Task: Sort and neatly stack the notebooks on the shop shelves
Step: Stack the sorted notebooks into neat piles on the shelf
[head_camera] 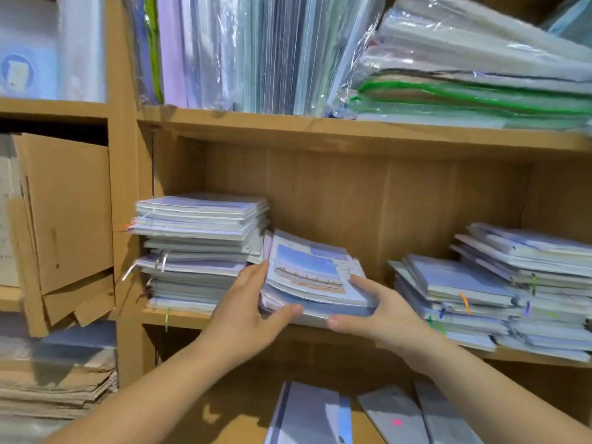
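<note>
A small pile of pale blue notebooks [312, 277], the top one showing a sky picture, sits tilted on the middle wooden shelf [179, 317]. My left hand [248, 310] grips its left front corner, thumb along the front edge and fingers up the left side. My right hand [379, 310] holds the right front corner, with the index finger on the top cover and the thumb under the front edge. A tall stack of notebooks [200, 248] stands just to the left, against the shelf's side wall. Two uneven stacks [499, 290] lie at the right.
The upper shelf [320, 128] carries upright plastic-wrapped folders [243, 52] and flat wrapped packs [474, 78]. Folded cardboard [64, 225] fills the left compartment, above paper piles [54, 379]. Loose notebooks [310, 415] lie on the bottom shelf below my arms.
</note>
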A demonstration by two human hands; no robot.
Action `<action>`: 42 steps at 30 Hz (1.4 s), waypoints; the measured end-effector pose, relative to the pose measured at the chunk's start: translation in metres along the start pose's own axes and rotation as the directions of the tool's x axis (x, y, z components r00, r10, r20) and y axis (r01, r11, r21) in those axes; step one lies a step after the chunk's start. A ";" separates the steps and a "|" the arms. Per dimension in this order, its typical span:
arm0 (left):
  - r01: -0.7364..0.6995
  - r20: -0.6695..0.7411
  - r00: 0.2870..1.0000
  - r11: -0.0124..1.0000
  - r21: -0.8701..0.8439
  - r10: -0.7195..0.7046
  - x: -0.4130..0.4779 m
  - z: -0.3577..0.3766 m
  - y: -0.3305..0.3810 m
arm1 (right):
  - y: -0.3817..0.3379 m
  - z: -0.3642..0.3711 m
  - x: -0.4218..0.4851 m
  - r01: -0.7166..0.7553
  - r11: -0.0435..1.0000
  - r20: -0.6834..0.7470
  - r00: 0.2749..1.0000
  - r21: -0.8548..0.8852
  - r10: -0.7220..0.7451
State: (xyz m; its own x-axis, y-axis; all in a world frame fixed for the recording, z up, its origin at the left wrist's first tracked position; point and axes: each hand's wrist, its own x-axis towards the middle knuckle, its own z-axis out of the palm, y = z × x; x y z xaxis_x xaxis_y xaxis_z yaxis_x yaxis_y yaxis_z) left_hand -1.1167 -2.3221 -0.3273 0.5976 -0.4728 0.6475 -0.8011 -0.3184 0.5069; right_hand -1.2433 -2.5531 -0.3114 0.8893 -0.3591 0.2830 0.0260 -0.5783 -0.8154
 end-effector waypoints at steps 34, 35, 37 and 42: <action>0.583 0.436 0.489 0.655 0.482 -0.756 -0.108 0.212 -0.129 | 0.255 0.043 -0.036 -0.213 0.776 0.035 0.956 -0.593 0.290; 0.612 0.441 0.450 0.628 0.481 -0.777 -0.106 0.214 -0.129 | 0.266 0.040 -0.035 -0.263 0.741 -0.010 0.945 -0.618 0.326; 0.682 0.449 0.383 0.575 0.452 -0.807 -0.103 0.219 -0.130 | 0.289 0.032 -0.035 -0.349 0.618 -0.048 0.892 -0.704 0.449; 0.803 0.473 0.339 0.512 0.306 -0.813 -0.107 0.237 -0.130 | 0.326 0.015 -0.041 -0.330 0.470 0.064 0.761 -0.819 0.645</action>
State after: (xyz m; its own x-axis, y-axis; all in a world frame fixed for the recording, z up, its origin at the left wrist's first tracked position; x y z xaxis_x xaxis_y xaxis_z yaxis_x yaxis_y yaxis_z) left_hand -1.0846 -2.4251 -0.5973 0.8381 -0.2897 -0.4622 0.0596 -0.7937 0.6054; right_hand -1.2641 -2.7157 -0.5962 0.7232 -0.5995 -0.3429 -0.6546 -0.7533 -0.0636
